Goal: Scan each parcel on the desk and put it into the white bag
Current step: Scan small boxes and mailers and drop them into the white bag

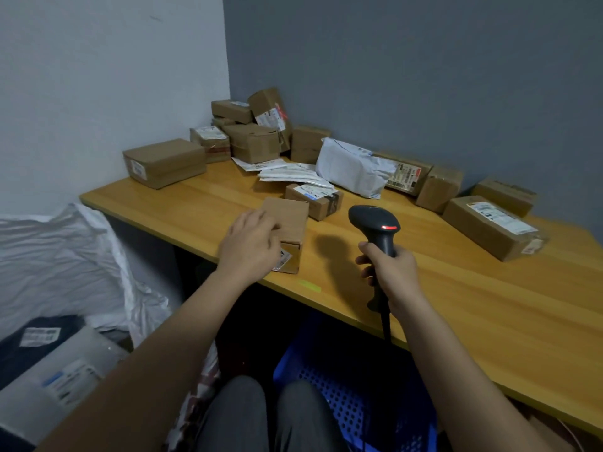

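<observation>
The left hand (249,244) lay flat and open on a small brown box (288,228) near the front edge of the desk (456,288), fingers spread, not gripping it. The right hand (390,272) was closed tight around the handle of a black scanner (375,225) with a red light on. More parcels (253,140) were piled far back. The white bag (65,256) sat open on the left, with packets inside.

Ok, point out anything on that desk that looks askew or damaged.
The tall box at the back of the pile leans tilted on the boxes beside it. The white mailer is crumpled. The small box under the left hand sits close to the desk edge. Nothing looks spilled or broken.
</observation>
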Tool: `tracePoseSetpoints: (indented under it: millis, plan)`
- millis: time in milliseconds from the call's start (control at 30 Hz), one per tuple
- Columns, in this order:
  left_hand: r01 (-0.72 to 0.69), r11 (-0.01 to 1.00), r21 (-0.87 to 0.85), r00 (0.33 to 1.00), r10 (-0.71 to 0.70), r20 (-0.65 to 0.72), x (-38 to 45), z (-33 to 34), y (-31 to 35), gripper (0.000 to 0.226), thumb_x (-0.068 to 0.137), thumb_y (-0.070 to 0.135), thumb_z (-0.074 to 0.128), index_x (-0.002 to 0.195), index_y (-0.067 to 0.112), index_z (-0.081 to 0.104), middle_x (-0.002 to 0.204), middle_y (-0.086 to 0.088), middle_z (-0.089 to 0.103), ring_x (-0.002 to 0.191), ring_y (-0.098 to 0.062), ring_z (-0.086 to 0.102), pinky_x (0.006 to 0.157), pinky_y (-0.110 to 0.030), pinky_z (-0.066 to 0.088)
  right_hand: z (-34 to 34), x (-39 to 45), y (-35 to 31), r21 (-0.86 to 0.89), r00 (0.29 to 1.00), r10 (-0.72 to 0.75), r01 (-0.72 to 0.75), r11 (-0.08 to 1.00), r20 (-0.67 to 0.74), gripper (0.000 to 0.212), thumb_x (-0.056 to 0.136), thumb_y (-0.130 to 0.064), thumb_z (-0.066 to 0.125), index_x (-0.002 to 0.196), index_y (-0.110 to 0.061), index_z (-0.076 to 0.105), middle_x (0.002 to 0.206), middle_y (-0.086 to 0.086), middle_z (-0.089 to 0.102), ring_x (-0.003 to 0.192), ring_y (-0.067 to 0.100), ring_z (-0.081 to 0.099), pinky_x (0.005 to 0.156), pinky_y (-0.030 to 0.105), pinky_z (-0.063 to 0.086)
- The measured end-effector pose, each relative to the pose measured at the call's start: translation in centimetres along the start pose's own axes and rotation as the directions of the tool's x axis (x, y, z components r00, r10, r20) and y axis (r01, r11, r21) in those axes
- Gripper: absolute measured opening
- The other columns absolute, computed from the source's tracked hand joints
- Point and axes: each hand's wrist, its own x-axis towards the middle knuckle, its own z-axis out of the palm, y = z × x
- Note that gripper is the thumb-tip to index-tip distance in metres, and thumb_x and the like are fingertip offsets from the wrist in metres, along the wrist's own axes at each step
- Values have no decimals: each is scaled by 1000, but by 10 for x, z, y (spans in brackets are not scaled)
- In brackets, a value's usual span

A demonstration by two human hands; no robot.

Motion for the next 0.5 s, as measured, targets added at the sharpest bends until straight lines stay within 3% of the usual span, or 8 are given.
tracePoseSetpoints:
  millis: [100, 167, 267, 333, 367, 433, 467, 500]
  plan:
    - [262, 964, 38, 948, -264, 175, 4, 7, 29, 91, 79, 80, 42, 142, 17, 28, 160, -14, 3, 147, -37, 2, 115, -53, 18, 2, -7, 1, -5, 1000, -16, 16, 1000, 16, 14, 91, -25, 66, 97, -12, 61, 83, 8, 67, 61, 16, 57, 54, 27, 46]
    - [354, 933, 56, 919, -359, 165, 8, 12, 43, 103, 74, 80, 51, 145, 14, 16, 158, -21, 5, 144, -40, 9, 111, -53, 25, 3, -10, 2, -27, 999, -30, 31, 999, 24, 11, 91, -25, 66, 92, -15, 61, 82, 8, 67, 60, 16, 56, 56, 28, 45]
    - [356, 933, 53, 931, -359, 68, 10, 14, 47, 84, 77, 65, 61, 135, 14, 25, 142, -17, 30, 126, -34, 32, 92, -42, 39, -2, -13, 5, -58, 999, -30, 32, 998, 37, 11, 91, -25, 66, 91, -15, 61, 81, 8, 68, 60, 16, 56, 57, 29, 46]
    - [304, 952, -31, 947, -299, 116, 10, 11, 40, 75, 77, 61, 62, 131, 18, 31, 133, -9, 36, 121, -30, 35, 87, -39, 37, -8, -16, 7, -54, 999, -31, 32, 998, 33, 12, 91, -25, 66, 93, -15, 61, 82, 8, 68, 61, 16, 57, 59, 30, 46]
    - [308, 939, -153, 943, -280, 182, 11, 10, 33, 68, 78, 60, 60, 129, 22, 35, 129, -4, 39, 119, -26, 37, 86, -38, 37, -12, -17, 8, -46, 999, -33, 34, 998, 26, 12, 91, -25, 66, 94, -14, 61, 82, 7, 68, 62, 16, 57, 60, 31, 47]
    - [405, 777, -481, 904, -264, 335, 10, 5, 22, 48, 83, 62, 53, 117, 29, 46, 123, 1, 50, 109, -21, 49, 88, -36, 41, -18, -20, 10, -21, 999, -44, 45, 999, 9, 13, 91, -25, 66, 96, -13, 62, 82, 7, 69, 63, 17, 57, 59, 30, 47]
    - [442, 686, -577, 893, -274, 358, 8, 5, 17, 43, 85, 63, 46, 112, 29, 52, 123, -1, 56, 104, -20, 54, 89, -36, 44, -20, -22, 10, -5, 999, -53, 53, 999, 2, 14, 91, -25, 66, 96, -12, 63, 81, 7, 69, 63, 17, 57, 58, 29, 46]
    - [446, 669, -595, 894, -295, 338, 6, 5, 13, 44, 88, 62, 41, 113, 28, 56, 123, -2, 59, 104, -21, 56, 92, -36, 46, -22, -23, 11, 6, 998, -59, 59, 998, -8, 15, 91, -25, 66, 97, -11, 63, 81, 7, 69, 62, 17, 56, 57, 29, 46]
